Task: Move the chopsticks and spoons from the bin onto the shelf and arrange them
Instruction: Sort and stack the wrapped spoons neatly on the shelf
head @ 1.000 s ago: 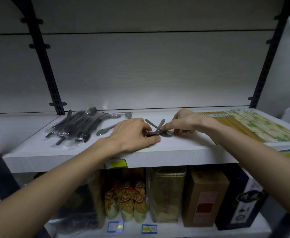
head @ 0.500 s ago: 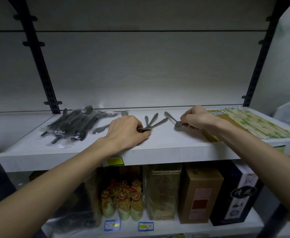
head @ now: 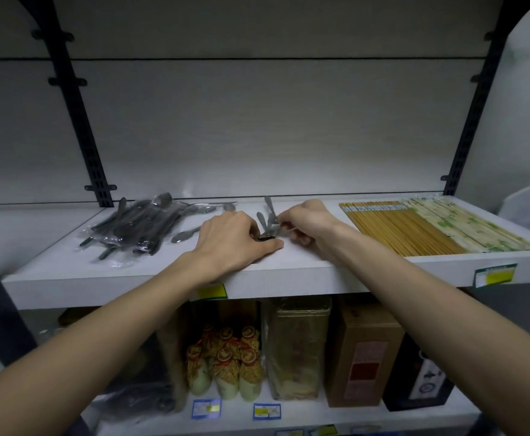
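Observation:
On the white shelf point(head: 289, 272) my left hand point(head: 229, 240) presses down on the bowl ends of a small fan of metal spoons point(head: 267, 220) at the middle. My right hand point(head: 307, 221) pinches the handle of one spoon in that fan, right beside the left hand. A pile of plastic-wrapped spoons point(head: 138, 225) lies at the shelf's left, with loose spoons point(head: 185, 236) next to it. Rows of brown chopsticks point(head: 395, 228) and paper-wrapped chopsticks point(head: 465, 225) lie side by side at the right. The bin is out of view.
Black upright rails point(head: 78, 118) flank the shelf's back panel. The lower shelf holds small wrapped bottles point(head: 226, 366), a golden tin point(head: 298, 347), a brown box point(head: 361, 354) and a dark box point(head: 421, 382). Price tags point(head: 493, 275) hang on the shelf's front edge.
My right hand, which had carried one spoon off to the right, has come back to the fan of spoons beside my left hand. The left hand stays on the spoons.

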{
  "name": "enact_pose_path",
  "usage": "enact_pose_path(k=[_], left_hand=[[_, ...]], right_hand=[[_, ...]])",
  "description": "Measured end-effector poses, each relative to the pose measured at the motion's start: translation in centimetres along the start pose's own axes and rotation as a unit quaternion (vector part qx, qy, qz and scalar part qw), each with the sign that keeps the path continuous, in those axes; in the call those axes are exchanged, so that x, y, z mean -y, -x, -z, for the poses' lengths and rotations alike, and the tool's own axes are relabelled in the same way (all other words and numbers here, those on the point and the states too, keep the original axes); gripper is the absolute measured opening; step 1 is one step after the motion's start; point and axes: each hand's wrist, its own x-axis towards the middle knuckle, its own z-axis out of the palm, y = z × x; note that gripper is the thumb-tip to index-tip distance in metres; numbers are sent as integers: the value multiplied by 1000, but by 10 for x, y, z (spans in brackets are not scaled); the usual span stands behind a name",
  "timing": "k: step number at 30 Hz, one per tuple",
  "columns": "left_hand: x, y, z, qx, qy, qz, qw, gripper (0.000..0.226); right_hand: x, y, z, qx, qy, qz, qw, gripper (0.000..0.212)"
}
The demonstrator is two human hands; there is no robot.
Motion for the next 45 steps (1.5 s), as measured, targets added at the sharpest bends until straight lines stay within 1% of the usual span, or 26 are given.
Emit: enact_pose_path(k=[2,4,6,9,13,16,19,22,27,31,34,35,36,38,39,40,42,45], left_hand=[[1,1,1,9,15,9,1000,69],[4,2,2,20,31,15,999,65],[8,1,2,31,41,15,999,59],[12,1,0,35,45,10,998,55],[7,2,0,4,28,-6,1000,61],[3,4,4,4,47,5,999,68],[2,6,9,25,66,24,997,76],[4,7,10,35,68,20,997,79],[6,7,10,41,67,12,997,75],[0,9,12,43,58,14,997,81],[4,12,18,19,38,10,999,86],[10,11,22,6,32,7,999,82],[18,9,25,-8,24,1,1000,74],[39,3,33,-24,-8,-5,1000,51],[52,-1,36,-19,-31,-2,999,42],[65,-4,37,-1,-52,4,999,36],[87,-7,38,56,-84,18,995,30],[107,-5,37,123,-101,27,987,26]], right_hand=[[4,-4,-5,11,79,10,997,23],[4,-5,-7,8,137,19,990,30],[4,-4,-6,4,160,27,987,27],[4,-3,-4,12,151,42,988,24],[3,-1,-2,25,131,40,990,14],[0,-1,0,17,111,38,993,14],[-1,-3,-1,-4,174,60,983,13],[-2,-4,-3,-13,225,85,971,12],[0,-6,0,11,183,63,981,12],[1,-11,2,13,182,52,982,17],[2,-18,7,0,201,71,977,18],[3,-21,8,-7,201,83,976,17],[6,-24,8,-12,195,93,976,16],[13,-31,5,-7,182,113,977,13],[19,-34,2,5,183,125,975,11],[24,-36,-5,19,192,137,972,11],[35,-42,-22,48,233,163,958,9],[46,-52,-54,85,310,210,924,8]])
